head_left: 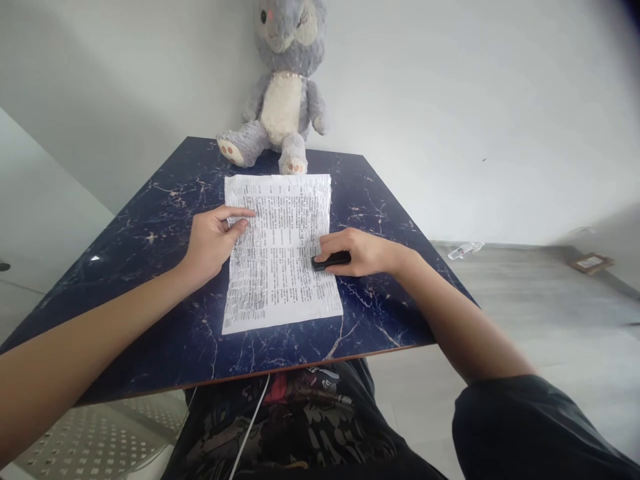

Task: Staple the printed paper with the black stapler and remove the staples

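A printed sheet of paper (287,237), covered in dense dark text, lies on a dark blue marble-patterned table (165,250). I cannot tell whether more sheets are beneath it. On the paper's left edge rests my left hand (213,240), its index finger stretched over the page and its thumb below it, keeping hold of the sheet. My right hand (355,252) is closed around a small black stapler (331,261) at the right edge. The stapler's front end points left over the print; its jaws are too small to make out.
A grey-and-white plush toy (283,107) sits at the table's far edge against the wall, one foot close to the paper's top. On the floor to the right lie a clear plastic item (465,250) and a brown piece (591,263). A white cable (250,427) hangs over my lap.
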The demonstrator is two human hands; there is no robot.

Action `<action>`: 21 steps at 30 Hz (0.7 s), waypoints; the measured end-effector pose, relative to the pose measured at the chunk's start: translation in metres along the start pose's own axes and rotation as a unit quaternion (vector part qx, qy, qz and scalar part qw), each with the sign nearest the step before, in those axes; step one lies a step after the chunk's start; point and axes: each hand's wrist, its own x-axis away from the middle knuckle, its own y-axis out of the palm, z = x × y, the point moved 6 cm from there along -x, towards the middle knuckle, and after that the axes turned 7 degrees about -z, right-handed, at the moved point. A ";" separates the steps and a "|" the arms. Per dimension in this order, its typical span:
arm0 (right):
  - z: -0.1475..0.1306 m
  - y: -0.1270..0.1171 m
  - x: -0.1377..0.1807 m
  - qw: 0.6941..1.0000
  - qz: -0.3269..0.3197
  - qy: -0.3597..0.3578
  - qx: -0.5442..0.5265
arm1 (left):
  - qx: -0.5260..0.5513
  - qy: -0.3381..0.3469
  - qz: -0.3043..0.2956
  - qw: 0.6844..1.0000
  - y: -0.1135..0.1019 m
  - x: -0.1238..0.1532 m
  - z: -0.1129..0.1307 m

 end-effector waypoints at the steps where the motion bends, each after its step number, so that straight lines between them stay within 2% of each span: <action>1: 0.001 0.000 0.001 1.000 0.004 -0.007 -0.005 | -0.009 -0.001 0.000 1.000 0.000 0.000 -0.001; 5: 0.003 -0.007 0.008 0.999 0.038 -0.023 0.010 | -0.086 -0.014 -0.029 0.996 0.001 -0.002 -0.001; 8: 0.009 -0.011 0.013 0.999 0.035 0.005 0.020 | -0.152 -0.013 -0.056 0.987 0.002 -0.003 0.004; 11: 0.013 -0.013 0.015 0.999 0.017 0.030 0.024 | -0.187 0.004 -0.064 0.980 0.003 -0.005 0.007; 15: 0.013 -0.008 0.013 0.999 -0.029 0.011 0.037 | -0.224 0.019 -0.079 0.971 0.006 -0.006 0.005; 21: 0.022 -0.005 0.017 0.997 -0.062 0.042 0.033 | -0.279 0.012 -0.141 0.950 0.018 0.000 0.006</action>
